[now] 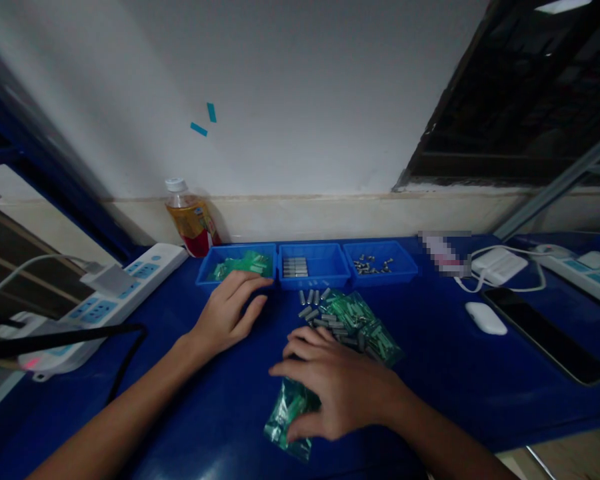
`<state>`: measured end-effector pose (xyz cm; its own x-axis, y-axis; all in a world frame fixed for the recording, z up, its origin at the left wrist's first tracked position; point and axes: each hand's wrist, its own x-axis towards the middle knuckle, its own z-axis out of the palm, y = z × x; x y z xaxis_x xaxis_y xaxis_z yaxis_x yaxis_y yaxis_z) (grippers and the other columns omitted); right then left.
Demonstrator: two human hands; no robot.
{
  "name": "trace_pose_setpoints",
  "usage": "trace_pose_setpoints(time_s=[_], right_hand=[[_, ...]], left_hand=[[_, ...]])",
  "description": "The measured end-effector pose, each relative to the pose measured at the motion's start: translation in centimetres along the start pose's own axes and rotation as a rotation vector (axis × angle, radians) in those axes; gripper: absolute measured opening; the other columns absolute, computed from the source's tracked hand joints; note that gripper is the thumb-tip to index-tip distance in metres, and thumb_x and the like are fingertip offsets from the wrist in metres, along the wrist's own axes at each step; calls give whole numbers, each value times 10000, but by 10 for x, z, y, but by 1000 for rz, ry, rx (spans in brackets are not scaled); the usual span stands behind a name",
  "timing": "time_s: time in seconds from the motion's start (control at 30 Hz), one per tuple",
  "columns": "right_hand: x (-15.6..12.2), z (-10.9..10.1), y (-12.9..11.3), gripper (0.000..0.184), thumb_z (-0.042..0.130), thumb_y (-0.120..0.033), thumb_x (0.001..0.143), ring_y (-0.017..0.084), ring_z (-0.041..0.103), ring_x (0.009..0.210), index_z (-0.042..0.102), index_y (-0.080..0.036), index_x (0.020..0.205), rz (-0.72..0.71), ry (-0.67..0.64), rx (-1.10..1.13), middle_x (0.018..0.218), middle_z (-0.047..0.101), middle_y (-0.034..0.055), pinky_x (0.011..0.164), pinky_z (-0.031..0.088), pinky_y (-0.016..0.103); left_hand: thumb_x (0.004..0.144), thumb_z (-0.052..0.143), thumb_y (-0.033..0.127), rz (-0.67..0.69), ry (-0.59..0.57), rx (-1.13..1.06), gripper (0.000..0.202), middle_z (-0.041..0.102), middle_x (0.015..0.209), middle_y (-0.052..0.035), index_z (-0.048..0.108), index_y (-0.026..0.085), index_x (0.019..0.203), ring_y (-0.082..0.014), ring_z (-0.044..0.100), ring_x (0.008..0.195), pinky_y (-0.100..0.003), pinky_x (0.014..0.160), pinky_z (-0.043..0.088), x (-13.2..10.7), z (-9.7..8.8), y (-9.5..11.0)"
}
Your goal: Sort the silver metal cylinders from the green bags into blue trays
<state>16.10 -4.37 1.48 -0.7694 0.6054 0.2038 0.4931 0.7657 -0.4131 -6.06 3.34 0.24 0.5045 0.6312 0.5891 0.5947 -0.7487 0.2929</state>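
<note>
My left hand (227, 312) lies flat on the blue table (220, 400), fingers stretched out, just in front of the left blue bin (206, 275) that holds green pieces. My right hand (337, 387) rests palm down over a clear bag of green parts (286, 415), thumb against the bag, fingers curled loosely toward a pile of small grey metal cylinders (315, 308). A second bag of green parts (365, 323) lies just beyond the right hand's fingers.
A middle blue bin (314, 267) holds grey cylinders and a right bin (380, 265) holds small metal bits. A drink bottle (190, 220) stands by the wall. Power strips (125, 283) sit left; a charger (497, 265), earbud case (485, 318) and phone (545, 333) lie right.
</note>
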Motion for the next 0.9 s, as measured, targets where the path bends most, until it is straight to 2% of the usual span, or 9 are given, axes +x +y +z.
trace_pose_setpoints(time_s=[0.1, 0.2, 0.33, 0.43, 0.53, 0.63, 0.77, 0.83, 0.9], right_hand=[[-1, 6, -6, 404, 712, -369, 739, 239, 507, 967, 609, -226, 1102, -34, -27, -70, 979, 587, 67, 855, 418, 387], [6, 10, -1, 220, 604, -209, 828, 202, 520, 922, 599, -203, 1048, 66, 87, -24, 928, 562, 54, 836, 429, 338], [13, 7, 16, 103, 537, -146, 864, 159, 538, 832, 592, -189, 940, 252, 465, 121, 856, 554, 33, 768, 434, 288], [11, 5, 25, 88, 558, -125, 843, 156, 511, 761, 604, -199, 856, 228, 667, 32, 765, 550, 17, 727, 414, 302], [8, 11, 26, 169, 552, -82, 818, 179, 502, 844, 627, -223, 874, 111, 673, -95, 804, 568, 27, 774, 405, 336], [9, 17, 20, 201, 586, -94, 792, 229, 469, 1027, 636, -244, 915, 112, 593, -129, 920, 605, 38, 888, 367, 406], [14, 13, 14, 211, 655, -240, 774, 256, 464, 1062, 622, -219, 982, 313, 603, 89, 1013, 607, 62, 925, 352, 434], [17, 10, 15, 168, 611, -320, 811, 205, 529, 899, 613, -193, 921, 447, 605, 340, 897, 609, 48, 821, 417, 366], [19, 8, 17, 211, 522, -366, 863, 147, 531, 706, 577, -178, 784, 573, 578, 593, 727, 567, 9, 666, 434, 285]], left_hand=[[878, 446, 177, 58, -8, -102, 239, 641, 974, -88, 570, 168, 1082, -194, 584, 908, -325, 822, 471, -6, 5, 13], [889, 434, 181, 21, -22, -213, 221, 649, 926, -74, 572, 169, 1062, -183, 591, 876, -307, 790, 472, -8, 10, 24], [932, 409, 324, -293, -98, -450, 264, 612, 802, -29, 555, 176, 1095, -154, 575, 731, -277, 697, 460, -10, 17, 34], [942, 309, 504, -582, -190, -802, 441, 579, 736, -15, 539, 165, 1105, -122, 501, 555, -245, 528, 413, -12, 27, 39], [895, 422, 545, -804, -186, -1106, 468, 571, 715, -7, 533, 149, 1120, -98, 478, 509, -225, 494, 393, -11, 35, 42], [790, 663, 390, -880, -56, -1182, 429, 583, 768, -4, 549, 151, 1128, -103, 544, 628, -224, 611, 437, -8, 39, 39], [826, 632, 271, -729, 184, -933, 287, 605, 866, -14, 578, 192, 1097, -125, 581, 777, -240, 717, 465, -9, 35, 34], [844, 595, 171, -487, 199, -679, 200, 619, 905, -19, 608, 213, 1039, -135, 589, 839, -249, 761, 467, -12, 30, 34], [841, 558, 68, -177, 125, -478, 262, 633, 948, -23, 613, 230, 1041, -142, 586, 893, -260, 798, 462, -15, 26, 36]])
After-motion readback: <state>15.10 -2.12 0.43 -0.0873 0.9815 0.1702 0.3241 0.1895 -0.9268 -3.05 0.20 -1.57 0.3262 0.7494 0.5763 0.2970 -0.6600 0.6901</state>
